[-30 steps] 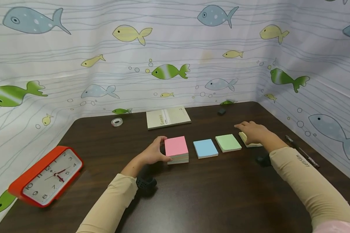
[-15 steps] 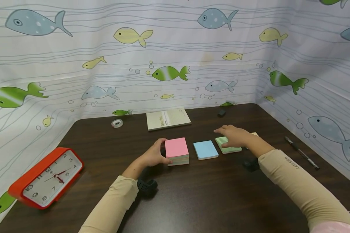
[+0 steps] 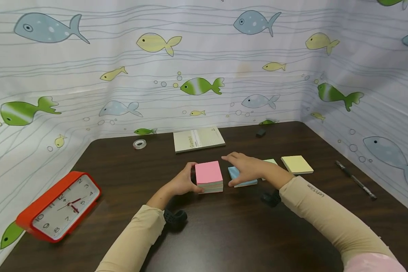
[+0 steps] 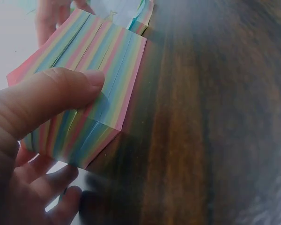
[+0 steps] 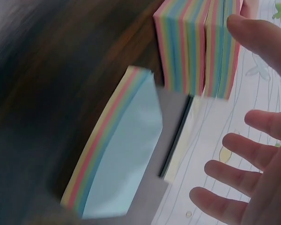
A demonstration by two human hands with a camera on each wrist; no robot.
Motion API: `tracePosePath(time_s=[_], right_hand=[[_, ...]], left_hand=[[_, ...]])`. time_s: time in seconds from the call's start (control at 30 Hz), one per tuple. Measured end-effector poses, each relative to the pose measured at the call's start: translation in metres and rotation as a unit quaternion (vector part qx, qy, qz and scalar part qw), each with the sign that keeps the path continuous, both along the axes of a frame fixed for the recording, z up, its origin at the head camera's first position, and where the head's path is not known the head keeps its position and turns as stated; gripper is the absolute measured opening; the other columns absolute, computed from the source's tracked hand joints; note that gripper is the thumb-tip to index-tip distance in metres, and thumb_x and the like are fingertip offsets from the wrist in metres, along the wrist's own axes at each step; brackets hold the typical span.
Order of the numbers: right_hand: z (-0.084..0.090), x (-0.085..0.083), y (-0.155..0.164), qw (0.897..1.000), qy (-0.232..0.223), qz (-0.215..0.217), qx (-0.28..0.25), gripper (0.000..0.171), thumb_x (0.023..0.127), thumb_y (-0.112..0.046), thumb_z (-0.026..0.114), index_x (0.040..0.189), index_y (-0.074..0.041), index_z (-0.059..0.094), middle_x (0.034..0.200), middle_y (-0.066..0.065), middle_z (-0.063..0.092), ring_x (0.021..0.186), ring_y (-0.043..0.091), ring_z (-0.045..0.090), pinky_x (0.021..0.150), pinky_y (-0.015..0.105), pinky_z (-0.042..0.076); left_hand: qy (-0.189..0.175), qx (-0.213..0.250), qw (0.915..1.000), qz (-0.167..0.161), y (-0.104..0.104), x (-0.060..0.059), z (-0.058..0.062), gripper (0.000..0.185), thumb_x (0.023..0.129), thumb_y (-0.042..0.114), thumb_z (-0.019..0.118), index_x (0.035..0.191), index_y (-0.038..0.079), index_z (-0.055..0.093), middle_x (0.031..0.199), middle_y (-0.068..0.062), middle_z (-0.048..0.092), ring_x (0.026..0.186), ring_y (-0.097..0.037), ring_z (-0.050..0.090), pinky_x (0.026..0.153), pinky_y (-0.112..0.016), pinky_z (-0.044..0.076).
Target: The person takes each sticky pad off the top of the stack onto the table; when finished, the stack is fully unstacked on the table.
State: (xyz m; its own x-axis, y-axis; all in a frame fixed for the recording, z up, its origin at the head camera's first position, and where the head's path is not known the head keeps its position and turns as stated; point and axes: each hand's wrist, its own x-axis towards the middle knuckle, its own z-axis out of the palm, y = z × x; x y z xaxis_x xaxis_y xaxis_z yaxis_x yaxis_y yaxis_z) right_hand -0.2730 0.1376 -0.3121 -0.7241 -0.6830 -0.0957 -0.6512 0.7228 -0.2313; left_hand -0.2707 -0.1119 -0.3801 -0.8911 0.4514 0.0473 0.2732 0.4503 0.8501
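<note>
A thick stack of sticky notes with a pink top (image 3: 209,173) sits mid-table. My left hand (image 3: 189,180) grips its left side. In the left wrist view the thumb (image 4: 61,93) presses on the striped edge of the stack (image 4: 107,56), with the fingers curled underneath. My right hand (image 3: 244,170) hovers with spread fingers (image 5: 229,174) over a thin blue pad (image 3: 246,183) just right of the stack. The right wrist view shows the blue pad (image 5: 126,150) beside the stack (image 5: 192,47), neither of them touched. A green pad (image 3: 271,161) peeks out behind the right hand. A yellow pad (image 3: 296,164) lies further right.
A notebook (image 3: 198,139) and a tape roll (image 3: 139,144) lie near the back wall, with a small black object (image 3: 260,132) to their right. A red clock (image 3: 59,206) leans at the front left. A pen (image 3: 355,179) lies by the right wall. A fish-patterned curtain encloses the table.
My right hand has swept left from the yellow pad, over the green one, to above the blue pad. The left hand has kept its hold on the pink-topped stack.
</note>
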Motion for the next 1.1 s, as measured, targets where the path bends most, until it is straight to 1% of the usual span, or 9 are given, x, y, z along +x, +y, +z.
tracePosePath(time_s=[0.27, 0.3, 0.43, 0.5, 0.67, 0.73, 0.83, 0.97, 1.1], right_hand=[[-0.007, -0.003, -0.028, 1.000, 0.008, 0.008, 0.007, 0.091, 0.072, -0.047, 0.065, 0.138, -0.006, 0.019, 0.133, 0.012, 0.028, 0.118, 0.026, 0.032, 0.088, 0.039, 0.036], [-0.007, -0.003, -0.031, 1.000, 0.007, 0.007, 0.006, 0.091, 0.072, -0.047, 0.065, 0.138, -0.006, 0.019, 0.133, 0.012, 0.028, 0.118, 0.026, 0.032, 0.088, 0.039, 0.036], [-0.006, -0.007, -0.040, 1.000, -0.003, 0.001, -0.005, 0.092, 0.071, -0.047, 0.066, 0.138, -0.005, 0.019, 0.133, 0.013, 0.028, 0.117, 0.028, 0.032, 0.087, 0.040, 0.037], [-0.008, -0.010, -0.044, 1.000, -0.007, 0.001, -0.009, 0.092, 0.070, -0.047, 0.067, 0.138, -0.004, 0.021, 0.133, 0.013, 0.029, 0.115, 0.027, 0.033, 0.085, 0.039, 0.038], [-0.015, -0.015, -0.051, 1.000, -0.013, -0.001, 0.003, 0.093, 0.067, -0.047, 0.069, 0.136, -0.003, 0.025, 0.127, 0.011, 0.037, 0.103, 0.022, 0.039, 0.079, 0.033, 0.040], [-0.017, -0.016, -0.053, 1.000, -0.008, -0.002, 0.010, 0.093, 0.066, -0.047, 0.070, 0.135, -0.003, 0.027, 0.123, 0.010, 0.039, 0.098, 0.021, 0.041, 0.077, 0.032, 0.040], [-0.020, -0.016, -0.054, 1.000, 0.020, -0.001, 0.014, 0.091, 0.064, -0.048, 0.071, 0.133, -0.003, 0.032, 0.115, 0.008, 0.044, 0.091, 0.018, 0.043, 0.073, 0.029, 0.041], [-0.020, -0.015, -0.054, 0.999, 0.053, -0.006, 0.007, 0.087, 0.061, -0.049, 0.072, 0.128, -0.006, 0.040, 0.108, 0.003, 0.046, 0.089, 0.015, 0.043, 0.070, 0.029, 0.043], [-0.018, -0.013, -0.053, 0.998, 0.068, -0.014, 0.001, 0.085, 0.058, -0.051, 0.073, 0.125, -0.007, 0.043, 0.106, 0.002, 0.047, 0.089, 0.013, 0.044, 0.070, 0.028, 0.044]], left_hand=[[-0.003, 0.001, 1.0000, 0.002, 0.001, 0.000, -0.001, 0.089, 0.060, 0.009, 0.080, 0.127, 0.000, 0.022, 0.126, -0.016, 0.032, 0.119, -0.033, 0.033, 0.091, -0.043, 0.033], [-0.004, 0.002, 1.0000, 0.001, 0.001, 0.003, 0.003, 0.088, 0.061, 0.008, 0.079, 0.127, -0.001, 0.022, 0.126, -0.017, 0.032, 0.119, -0.034, 0.033, 0.090, -0.044, 0.033], [0.001, 0.000, 1.0000, 0.001, 0.001, 0.002, 0.004, 0.086, 0.061, 0.009, 0.079, 0.125, -0.002, 0.024, 0.125, -0.017, 0.034, 0.118, -0.034, 0.034, 0.090, -0.043, 0.034], [0.003, -0.003, 1.0000, 0.002, 0.001, 0.002, 0.005, 0.086, 0.060, 0.009, 0.080, 0.125, -0.002, 0.024, 0.125, -0.018, 0.034, 0.119, -0.034, 0.033, 0.090, -0.043, 0.034], [0.003, -0.003, 1.0000, 0.001, 0.002, -0.002, 0.000, 0.086, 0.060, 0.007, 0.079, 0.125, -0.002, 0.024, 0.124, -0.017, 0.035, 0.118, -0.031, 0.035, 0.090, -0.041, 0.034], [0.000, 0.002, 1.0000, 0.000, 0.003, -0.003, -0.002, 0.086, 0.060, 0.005, 0.079, 0.125, -0.003, 0.023, 0.124, -0.018, 0.034, 0.119, -0.032, 0.034, 0.090, -0.042, 0.033], [-0.001, 0.005, 1.0000, -0.001, 0.002, -0.004, -0.003, 0.086, 0.060, 0.003, 0.079, 0.126, -0.003, 0.023, 0.124, -0.018, 0.034, 0.119, -0.033, 0.034, 0.091, -0.043, 0.032], [0.002, -0.010, 0.9999, 0.005, 0.001, -0.004, -0.002, 0.086, 0.060, 0.008, 0.080, 0.125, -0.001, 0.025, 0.124, -0.015, 0.036, 0.118, -0.030, 0.036, 0.090, -0.040, 0.034], [-0.001, -0.014, 0.9999, 0.007, 0.000, -0.003, -0.001, 0.086, 0.060, 0.012, 0.080, 0.125, 0.001, 0.025, 0.126, -0.014, 0.035, 0.119, -0.028, 0.035, 0.090, -0.039, 0.034]])
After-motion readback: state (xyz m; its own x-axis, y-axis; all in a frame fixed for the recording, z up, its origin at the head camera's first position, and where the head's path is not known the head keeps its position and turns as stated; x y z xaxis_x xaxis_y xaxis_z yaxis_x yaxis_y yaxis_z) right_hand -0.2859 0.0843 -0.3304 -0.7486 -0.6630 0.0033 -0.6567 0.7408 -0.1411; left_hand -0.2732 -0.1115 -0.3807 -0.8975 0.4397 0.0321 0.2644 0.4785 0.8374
